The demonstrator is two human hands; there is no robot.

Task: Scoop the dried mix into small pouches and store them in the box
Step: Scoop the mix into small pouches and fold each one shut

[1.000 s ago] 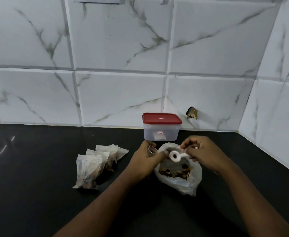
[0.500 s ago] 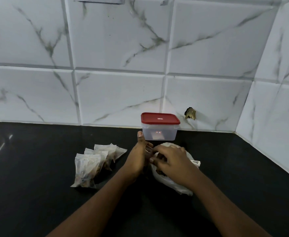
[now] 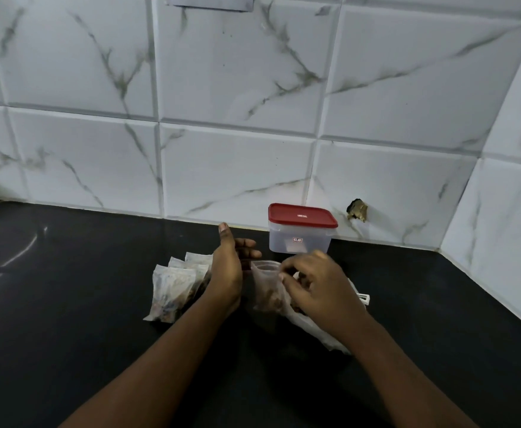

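A small clear pouch [image 3: 267, 285] with brown dried mix in its bottom hangs upright between my hands. My right hand [image 3: 318, 287] pinches its top right edge. My left hand [image 3: 228, 267] is just left of the pouch, fingers spread, thumb up, holding nothing. Under my right hand lies the big clear bag of mix [image 3: 324, 330], mostly hidden. The white scoop's handle [image 3: 364, 298] pokes out at its right. Several filled pouches [image 3: 173, 288] lie stacked to the left. The clear box with a red lid [image 3: 301, 228] stands shut at the wall.
The black countertop [image 3: 83, 319] runs left and toward me. White marble-look tiles form the back wall and a right side wall, meeting in a corner at the right. A broken hole in the tile [image 3: 358, 210] sits right of the box.
My right hand put the scoop down in the big bag and took hold of the small pouch's top. My left hand let go of the pouch and opened.
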